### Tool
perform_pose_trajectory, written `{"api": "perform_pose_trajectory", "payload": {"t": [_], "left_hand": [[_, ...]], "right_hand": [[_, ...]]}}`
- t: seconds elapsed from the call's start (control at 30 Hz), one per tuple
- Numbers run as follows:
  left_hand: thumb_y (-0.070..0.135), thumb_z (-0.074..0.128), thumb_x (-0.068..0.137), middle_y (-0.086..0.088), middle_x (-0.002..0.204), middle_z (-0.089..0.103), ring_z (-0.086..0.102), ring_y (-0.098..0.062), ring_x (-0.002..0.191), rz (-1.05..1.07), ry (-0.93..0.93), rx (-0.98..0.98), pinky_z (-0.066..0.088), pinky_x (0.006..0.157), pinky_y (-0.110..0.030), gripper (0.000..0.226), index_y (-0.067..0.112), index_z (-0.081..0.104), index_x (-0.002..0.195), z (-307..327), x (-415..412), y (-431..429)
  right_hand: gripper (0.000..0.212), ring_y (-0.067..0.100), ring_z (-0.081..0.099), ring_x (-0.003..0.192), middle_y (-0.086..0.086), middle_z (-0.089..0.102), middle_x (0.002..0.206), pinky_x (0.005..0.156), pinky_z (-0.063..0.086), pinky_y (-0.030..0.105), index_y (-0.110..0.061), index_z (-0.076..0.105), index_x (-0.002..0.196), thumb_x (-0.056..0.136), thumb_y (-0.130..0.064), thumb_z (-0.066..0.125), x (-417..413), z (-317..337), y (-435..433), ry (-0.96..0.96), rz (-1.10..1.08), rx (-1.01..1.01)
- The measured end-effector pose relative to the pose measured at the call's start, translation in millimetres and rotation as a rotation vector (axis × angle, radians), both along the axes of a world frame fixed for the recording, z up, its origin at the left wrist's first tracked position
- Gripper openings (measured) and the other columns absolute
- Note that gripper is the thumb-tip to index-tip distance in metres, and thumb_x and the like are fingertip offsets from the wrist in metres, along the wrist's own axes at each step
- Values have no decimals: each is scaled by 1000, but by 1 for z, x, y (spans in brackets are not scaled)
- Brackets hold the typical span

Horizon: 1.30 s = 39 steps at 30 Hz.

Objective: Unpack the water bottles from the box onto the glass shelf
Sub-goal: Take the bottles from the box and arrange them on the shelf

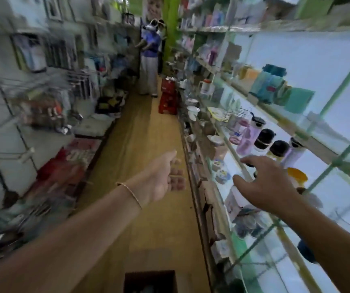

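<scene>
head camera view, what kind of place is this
Probably a housewares shop aisle: glass shelves on the right stocked with water bottles and bowls, racks of hanging goods on the left, and stacked red crates on the floor.

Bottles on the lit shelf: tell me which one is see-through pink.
The pink bottle, leftmost in the row. Its neighbours, nearer the right hand, all wear black caps.
</scene>
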<state>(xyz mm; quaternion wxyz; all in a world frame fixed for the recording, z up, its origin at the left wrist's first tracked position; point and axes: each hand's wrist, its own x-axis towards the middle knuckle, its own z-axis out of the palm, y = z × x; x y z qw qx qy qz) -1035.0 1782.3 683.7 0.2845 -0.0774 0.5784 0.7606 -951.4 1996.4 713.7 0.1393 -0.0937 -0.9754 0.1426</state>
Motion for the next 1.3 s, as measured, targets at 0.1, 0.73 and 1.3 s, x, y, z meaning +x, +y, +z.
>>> {"api": "perform_pose_trajectory", "payload": {"t": [0.1,0.73,1.3], "left_hand": [[38,42,102,-24,126,54,59,-35,95,99,-56,-32,53,82,-46,39,5,53,119,-24,-3,-5],[38,44,102,-7,100,62,61,-19,84,422,-452,-440,57,71,-33,41,11,51,132,-335,46,-18],[36,45,101,-1,114,58,60,-21,104,386,-709,-410,56,85,-37,30,22,46,128,-663,95,-51]], "right_hand": [[51,24,53,119,8,59,128,88,35,27,-14,59,131,85,-33,68,-27,-32,-1,-56,85,-69],[47,18,60,110,3,64,122,88,46,29,-15,56,132,90,-36,64,-49,-359,-1,-641,134,-368],[51,11,59,103,-1,59,125,89,51,28,-19,52,137,89,-30,65,4,-702,-63,-989,160,-342]]}}
